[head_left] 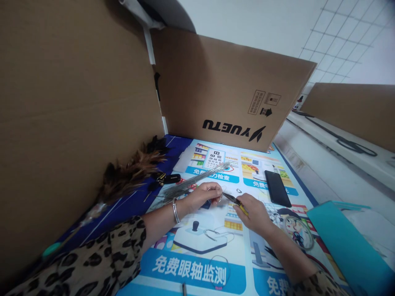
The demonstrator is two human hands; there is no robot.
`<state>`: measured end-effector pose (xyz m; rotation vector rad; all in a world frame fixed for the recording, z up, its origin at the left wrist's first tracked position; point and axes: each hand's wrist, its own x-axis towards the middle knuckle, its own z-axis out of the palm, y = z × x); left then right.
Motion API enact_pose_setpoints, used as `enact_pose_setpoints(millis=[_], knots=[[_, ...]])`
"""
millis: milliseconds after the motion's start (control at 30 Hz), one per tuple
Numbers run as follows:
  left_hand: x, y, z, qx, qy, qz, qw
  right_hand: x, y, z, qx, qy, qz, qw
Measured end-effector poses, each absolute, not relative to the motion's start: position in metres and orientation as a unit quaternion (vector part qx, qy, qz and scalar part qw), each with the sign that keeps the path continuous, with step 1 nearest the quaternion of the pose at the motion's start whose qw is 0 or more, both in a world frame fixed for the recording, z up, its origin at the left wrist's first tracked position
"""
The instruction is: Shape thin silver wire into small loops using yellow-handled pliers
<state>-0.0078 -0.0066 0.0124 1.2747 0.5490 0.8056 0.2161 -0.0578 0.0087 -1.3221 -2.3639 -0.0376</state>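
My right hand (254,213) is wrapped round pliers with yellow handles (242,208), and their dark jaws point left. The jaw tips meet the fingertips of my left hand (202,195). That hand is closed in a pinch; what lies between its fingers is too small to make out. Behind it, a bundle of thin silvery wires (202,176) slants across the printed table cover (237,242). A small bent wire loop (239,190) lies just beyond the pliers. Thin curved wire (211,235) shows nearer to me.
Tall cardboard panels (237,90) wall off the back and left. Brown feathers (132,174) and a black key fob (171,178) lie left. On the right are a black phone (277,188), a coil of wire (304,234) and a teal case (348,246).
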Motion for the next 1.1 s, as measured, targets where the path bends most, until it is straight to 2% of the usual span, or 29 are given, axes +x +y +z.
enact_pose_setpoints(millis=[400,933,1100], knots=[[-0.0076,-0.0065,0.0131,0.567,0.252,0.354,0.700,0.2163,-0.0580,0.0082,-0.471,-0.852,-0.049,0.225],[-0.0076,-0.0052,0.0109,0.575,0.247,0.351,0.697,0.2145,-0.0595,0.0111,-0.484,-0.851,-0.013,0.202],[-0.0087,-0.0047,0.0117,0.569,0.242,0.369,0.694,0.2149,-0.0584,0.0089,-0.488,-0.845,-0.004,0.218]])
